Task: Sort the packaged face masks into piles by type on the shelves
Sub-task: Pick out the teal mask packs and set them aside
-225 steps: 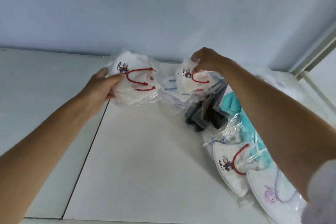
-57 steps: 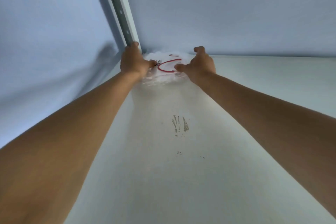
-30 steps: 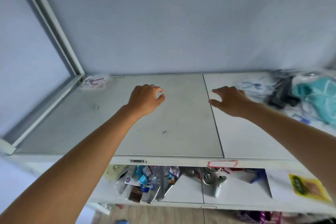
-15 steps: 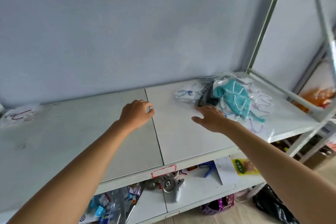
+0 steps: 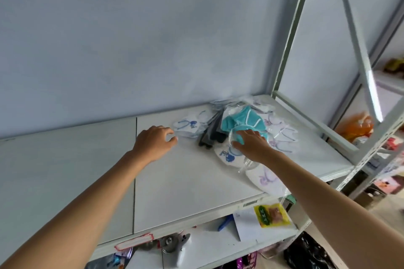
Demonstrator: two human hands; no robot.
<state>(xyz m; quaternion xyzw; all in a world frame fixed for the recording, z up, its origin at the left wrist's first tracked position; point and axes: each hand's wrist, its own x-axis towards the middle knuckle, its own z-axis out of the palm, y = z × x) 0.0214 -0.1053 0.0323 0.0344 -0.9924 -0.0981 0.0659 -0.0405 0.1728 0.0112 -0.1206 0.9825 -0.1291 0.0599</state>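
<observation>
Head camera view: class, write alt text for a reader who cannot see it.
Two bare hands reach over a white shelf toward a mixed pile of packaged face masks: the right hand rests on a teal mask pack, while the left hand, fingers loosely curled, nears a white mask with blue print. A cluttered lower shelf shows below.

Head-worn camera looks forward and down, close over the shelf (image 5: 196, 181).

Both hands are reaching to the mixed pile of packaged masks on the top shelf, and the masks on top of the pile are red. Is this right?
Not quite. The head view shows the masks on top of the pile are teal, not red. The rest holds: the left hand and right hand both reach toward it on the top shelf.
</observation>
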